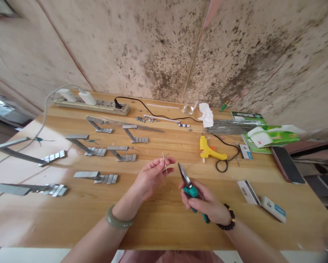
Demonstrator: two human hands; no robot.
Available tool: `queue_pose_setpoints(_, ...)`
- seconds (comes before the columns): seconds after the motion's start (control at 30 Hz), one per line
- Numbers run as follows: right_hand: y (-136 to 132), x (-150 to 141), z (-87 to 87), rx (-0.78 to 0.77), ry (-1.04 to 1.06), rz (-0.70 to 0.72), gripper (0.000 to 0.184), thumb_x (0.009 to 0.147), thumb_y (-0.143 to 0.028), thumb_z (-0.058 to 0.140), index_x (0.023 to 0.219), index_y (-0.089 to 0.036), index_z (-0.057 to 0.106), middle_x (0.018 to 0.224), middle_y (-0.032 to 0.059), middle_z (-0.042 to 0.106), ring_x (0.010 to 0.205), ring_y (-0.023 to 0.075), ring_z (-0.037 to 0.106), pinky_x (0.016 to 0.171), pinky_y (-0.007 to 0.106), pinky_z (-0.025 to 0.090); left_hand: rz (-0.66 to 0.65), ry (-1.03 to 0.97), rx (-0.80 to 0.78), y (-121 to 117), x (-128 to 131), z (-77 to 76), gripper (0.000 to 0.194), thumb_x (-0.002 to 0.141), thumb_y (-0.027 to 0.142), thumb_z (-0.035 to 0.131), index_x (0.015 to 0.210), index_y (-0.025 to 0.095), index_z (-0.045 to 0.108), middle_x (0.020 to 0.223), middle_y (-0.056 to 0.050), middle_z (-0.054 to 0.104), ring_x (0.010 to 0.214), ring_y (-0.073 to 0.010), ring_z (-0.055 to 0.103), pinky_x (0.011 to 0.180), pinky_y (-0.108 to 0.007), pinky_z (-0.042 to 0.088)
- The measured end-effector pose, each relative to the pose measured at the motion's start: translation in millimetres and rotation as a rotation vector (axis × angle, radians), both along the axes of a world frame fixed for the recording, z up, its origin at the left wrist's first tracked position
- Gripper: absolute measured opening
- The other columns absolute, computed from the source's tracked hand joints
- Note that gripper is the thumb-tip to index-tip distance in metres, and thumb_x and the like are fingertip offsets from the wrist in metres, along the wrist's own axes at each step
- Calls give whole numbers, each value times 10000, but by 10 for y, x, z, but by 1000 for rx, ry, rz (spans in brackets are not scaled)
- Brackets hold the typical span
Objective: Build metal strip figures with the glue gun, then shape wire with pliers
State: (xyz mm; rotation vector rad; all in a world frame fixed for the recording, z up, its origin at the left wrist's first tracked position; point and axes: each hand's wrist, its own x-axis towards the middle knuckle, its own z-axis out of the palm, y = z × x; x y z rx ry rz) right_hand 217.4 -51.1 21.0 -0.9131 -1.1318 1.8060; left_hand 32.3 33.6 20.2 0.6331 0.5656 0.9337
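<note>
My left hand [155, 173] pinches a short piece of thin silvery wire [164, 163] between thumb and fingertips above the middle of the table. A second thin strand seems to cross it, though it is too small to be sure. In my right hand [200, 201] is a pair of pliers [190, 190] with teal and black handles, its pointed metal jaws tilted up toward the left hand. The jaws are apart from the wire. Several grey bent metal-looking pieces with segmented ends, such as this one [96, 176], stand on the table to the left.
A yellow glue gun [209, 149] with a black cord lies right of centre. Behind it are a wire bundle [232, 126], a crumpled tissue [206, 114] and a glass [188, 107]. Small boxes [273, 209] and a phone [287, 164] lie right. A power strip [103, 106] sits back left.
</note>
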Motion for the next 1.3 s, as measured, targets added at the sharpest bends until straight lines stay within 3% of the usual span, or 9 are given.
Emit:
queue_pose_setpoints(0.1, 36, 0, -32, 47, 44, -179, 330, 761, -334, 705, 993, -211, 504, 744, -32, 472, 622, 103, 466, 579, 259, 378, 7, 135, 52, -28, 21, -30, 162, 744, 316, 728, 741, 155, 718, 902, -64, 639, 830, -153, 543, 785, -265, 419)
queue_pose_setpoints(0.2, 74, -12, -29, 27, -44, -269, 342, 731, -334, 726, 934, -213, 478, 782, -9, 546, 640, 114, 501, 573, 258, 399, -84, 268, 120, -81, 52, -54, 186, 761, 343, 710, 763, 157, 730, 731, -26, 601, 672, -115, 488, 667, -228, 388)
queue_pose_setpoints(0.33, 91, -66, -26, -6, -115, -286, 348, 709, -345, 726, 911, -210, 476, 821, 3, 590, 701, 131, 559, 672, 298, 476, -258, 294, 178, -149, 110, -47, 216, 801, 369, 662, 802, 165, 730, 691, -29, 622, 664, -134, 537, 670, -243, 415)
queue_pose_setpoints(0.43, 92, -95, -36, -31, -115, -297, 334, 694, -336, 728, 884, -214, 482, 794, -15, 566, 705, 134, 572, 708, 323, 509, -319, 294, 196, -173, 148, -35, 229, 807, 383, 651, 793, 164, 720, 665, -27, 626, 647, -140, 563, 663, -251, 435)
queue_pose_setpoints(1.03, 146, -48, 1, -30, -97, -253, 246, 686, -189, 681, 849, -189, 496, 770, -33, 528, 635, 99, 555, 621, 259, 488, -356, 340, 126, -183, 191, -109, 249, 795, 401, 654, 769, 156, 690, 670, -25, 652, 654, -134, 555, 668, -241, 398)
queue_pose_setpoints(1.3, 141, -37, -41, -16, -139, -228, 226, 684, -128, 627, 859, -197, 501, 765, -36, 532, 651, 106, 552, 613, 252, 454, -379, 439, 134, -168, 185, -87, 333, 751, 460, 662, 661, 140, 636, 628, -9, 618, 638, -122, 501, 676, -246, 367)
